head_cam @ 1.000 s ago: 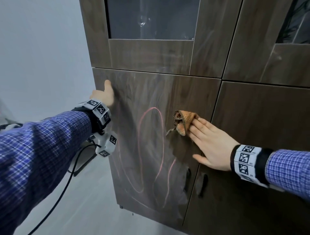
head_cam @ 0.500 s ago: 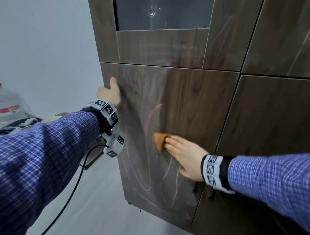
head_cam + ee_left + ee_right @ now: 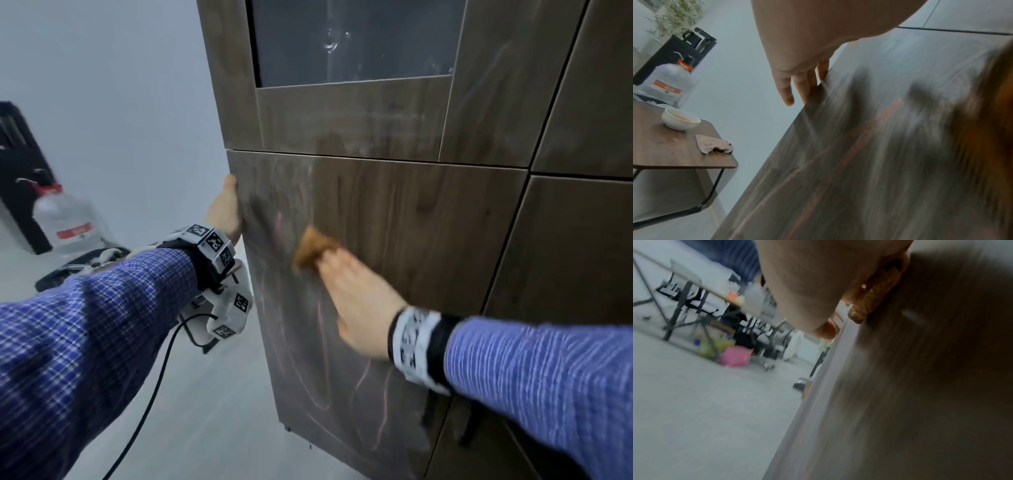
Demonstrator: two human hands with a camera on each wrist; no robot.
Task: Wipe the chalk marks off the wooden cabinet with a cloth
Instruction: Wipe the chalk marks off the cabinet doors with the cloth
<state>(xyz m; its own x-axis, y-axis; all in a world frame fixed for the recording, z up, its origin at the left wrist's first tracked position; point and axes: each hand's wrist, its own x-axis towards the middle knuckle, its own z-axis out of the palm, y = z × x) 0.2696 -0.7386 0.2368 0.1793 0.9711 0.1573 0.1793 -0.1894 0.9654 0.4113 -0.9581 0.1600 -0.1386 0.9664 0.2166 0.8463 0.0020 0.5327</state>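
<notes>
Pressing an orange-brown cloth (image 3: 313,248) flat against the lower door of a dark wooden cabinet (image 3: 428,222), the right hand (image 3: 359,308) sits at centre frame, its fingers (image 3: 329,262) straight on top of the cloth. Faint pink chalk marks (image 3: 322,342) curl across the door at lower centre, below the cloth. At centre left, the left hand (image 3: 224,214) grips the door's left edge, fingers curled around it. A water jug (image 3: 68,222) stands on the floor at far left.
</notes>
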